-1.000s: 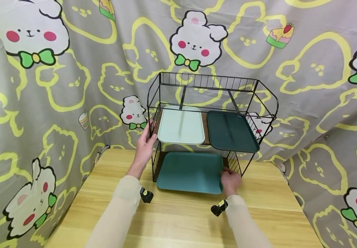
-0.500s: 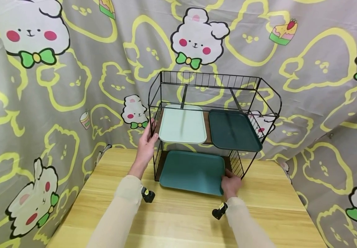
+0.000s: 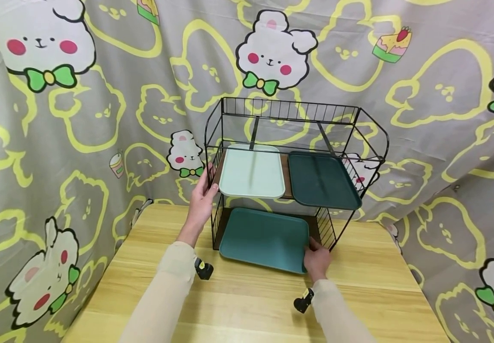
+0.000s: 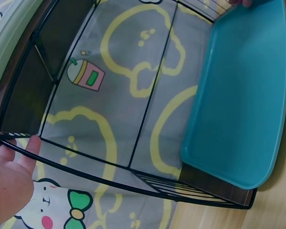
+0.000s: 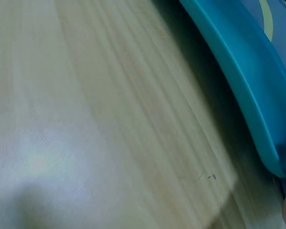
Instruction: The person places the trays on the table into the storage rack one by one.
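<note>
Sliding the teal tray (image 3: 264, 238) into the bottom tier of the black wire rack (image 3: 292, 157) looks like the step in hand. The tray lies flat on the lower shelf, its near edge overhanging toward the person, its far end well under the upper shelf.

Right hand (image 3: 315, 259): fingers curled on the tray's near right corner, just beside the rack's right side grille. Exact pinch hard to read from the head view; the right wrist view shows only the tray rim (image 5: 248, 81) and the wooden table (image 5: 86, 119).

Left hand (image 3: 201, 202): fingers wrapped on the rack's front left upright at upper-shelf height, thumb toward the pale mint tray (image 3: 251, 174).

Upper shelf: pale mint tray on the left, dark green tray (image 3: 322, 181) on the right, close together, the dark one overhanging the front.

Judgement on doing it well:
- Keep the tray level and push straight back, not skewed, so the right corner does not catch the grille.
- Hold the left-hand brace firm; the light rack could otherwise skid on the table.
- Watch the fingers between corner and grille.
</note>
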The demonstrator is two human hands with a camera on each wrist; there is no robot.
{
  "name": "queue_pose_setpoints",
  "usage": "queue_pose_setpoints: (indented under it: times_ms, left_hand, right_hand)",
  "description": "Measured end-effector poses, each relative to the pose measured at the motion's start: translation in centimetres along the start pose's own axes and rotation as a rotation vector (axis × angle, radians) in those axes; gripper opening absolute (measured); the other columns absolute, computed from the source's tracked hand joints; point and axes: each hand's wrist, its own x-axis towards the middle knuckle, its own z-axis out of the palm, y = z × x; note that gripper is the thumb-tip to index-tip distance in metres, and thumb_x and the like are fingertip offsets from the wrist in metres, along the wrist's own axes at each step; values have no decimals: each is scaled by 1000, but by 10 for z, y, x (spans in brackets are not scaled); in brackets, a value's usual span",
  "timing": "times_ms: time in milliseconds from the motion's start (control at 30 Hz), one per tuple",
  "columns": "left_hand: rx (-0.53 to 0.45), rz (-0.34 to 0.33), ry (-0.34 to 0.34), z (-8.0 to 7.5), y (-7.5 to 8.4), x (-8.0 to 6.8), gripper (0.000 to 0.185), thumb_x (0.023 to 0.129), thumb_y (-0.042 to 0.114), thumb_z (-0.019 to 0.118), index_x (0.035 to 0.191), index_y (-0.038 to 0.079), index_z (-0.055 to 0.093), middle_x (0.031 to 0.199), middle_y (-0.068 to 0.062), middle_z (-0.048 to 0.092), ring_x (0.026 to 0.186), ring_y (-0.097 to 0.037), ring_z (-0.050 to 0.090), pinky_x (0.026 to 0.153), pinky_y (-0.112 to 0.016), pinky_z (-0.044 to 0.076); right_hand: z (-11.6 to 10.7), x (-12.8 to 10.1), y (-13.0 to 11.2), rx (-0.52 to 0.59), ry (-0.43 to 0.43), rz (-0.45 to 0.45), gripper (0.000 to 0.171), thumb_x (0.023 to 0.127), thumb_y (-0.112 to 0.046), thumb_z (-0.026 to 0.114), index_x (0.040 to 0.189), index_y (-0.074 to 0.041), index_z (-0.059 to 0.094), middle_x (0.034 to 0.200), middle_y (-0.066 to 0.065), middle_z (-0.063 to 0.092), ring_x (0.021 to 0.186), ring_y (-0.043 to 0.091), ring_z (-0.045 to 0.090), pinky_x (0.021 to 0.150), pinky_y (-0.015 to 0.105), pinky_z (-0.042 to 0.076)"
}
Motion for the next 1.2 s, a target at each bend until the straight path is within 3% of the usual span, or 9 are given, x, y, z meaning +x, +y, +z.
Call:
queue_pose_setpoints:
  times_ms: [233, 433, 633, 767, 1033, 1200]
  left_hand:
    - [-7, 1, -2, 0, 1, -1, 63, 114, 11, 46, 170, 29, 25, 176, 4, 30, 163, -14, 26, 133, -40, 29]
    - [-20, -12, -10, 2, 0, -2, 63, 114, 11, 46, 170, 31, 25, 176, 4, 30, 163, -13, 26, 132, -39, 30]
    - [-14, 13, -6, 2, -2, 0, 64, 114, 11, 46, 171, 28, 23, 176, 4, 29, 164, -13, 25, 133, -39, 27]
    - [-16, 10, -1, 0, -2, 0, 64, 114, 11, 46, 171, 29, 24, 176, 5, 29, 163, -13, 26, 133, -39, 28]
    - [-20, -9, 3, 0, -1, 1, 63, 114, 11, 45, 171, 26, 23, 176, 6, 28, 163, -11, 25, 133, -39, 29]
    - [-17, -19, 4, 1, 1, -1, 63, 114, 12, 46, 171, 28, 24, 176, 7, 29, 163, -10, 25, 132, -39, 30]
  right_hand:
    - [-5, -23, 8, 17, 62, -30, 41, 104, -17, 66, 141, -1, 67, 122, 27, 75, 116, 47, 66, 101, 60, 52]
    - [-8, -53, 16, 47, 119, 55, 42, 98, -23, 75, 137, -6, 72, 112, 21, 79, 111, 40, 67, 95, 53, 51]
    - [-9, -74, 17, 36, 83, 58, 62, 90, -32, 85, 144, -7, 67, 113, 17, 79, 105, 33, 71, 88, 45, 57]
    - [-4, -80, 15, 29, 57, 32, 73, 88, -32, 88, 149, -4, 60, 123, 22, 77, 113, 35, 72, 95, 51, 60]
    - [5, -78, 9, -2, 79, 46, 71, 92, -30, 85, 150, 0, 57, 129, 26, 73, 119, 43, 68, 95, 58, 58]
    - [12, -71, 4, -5, 112, 50, 72, 91, -31, 85, 149, 2, 57, 121, 27, 73, 115, 45, 65, 92, 59, 56]
